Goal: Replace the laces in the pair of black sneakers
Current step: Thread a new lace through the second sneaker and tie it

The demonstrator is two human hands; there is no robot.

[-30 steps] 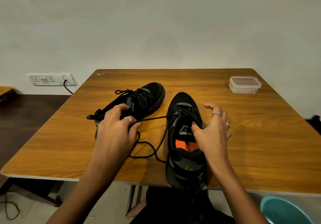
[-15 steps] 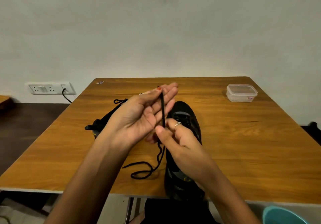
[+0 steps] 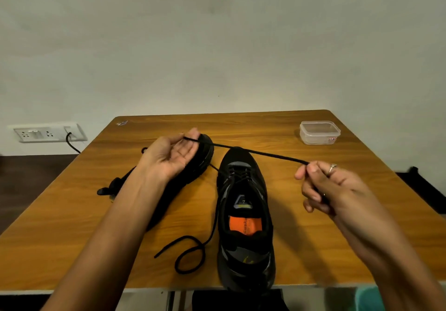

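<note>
A black sneaker [image 3: 245,216] with an orange insole stands in the middle of the wooden table [image 3: 313,238], toe pointing away. A second black sneaker [image 3: 169,190] lies on its side to the left, partly hidden by my left forearm. A black lace [image 3: 255,152] is stretched taut above the shoes between my hands. My left hand [image 3: 172,157], palm up, pinches its left end. My right hand [image 3: 328,187] pinches the other part between thumb and fingers. Another stretch of lace [image 3: 190,252] runs from the middle sneaker and loops on the table.
A clear lidded plastic box [image 3: 319,132] sits at the back right of the table. A wall socket strip [image 3: 48,132] with a black cable is at the left. A teal bin rim [image 3: 366,298] shows below the table's front right edge.
My hands have moved apart from a close hold over the middle sneaker, drawing the lace out taut and level. The left hand went left and back, the right hand went right.
</note>
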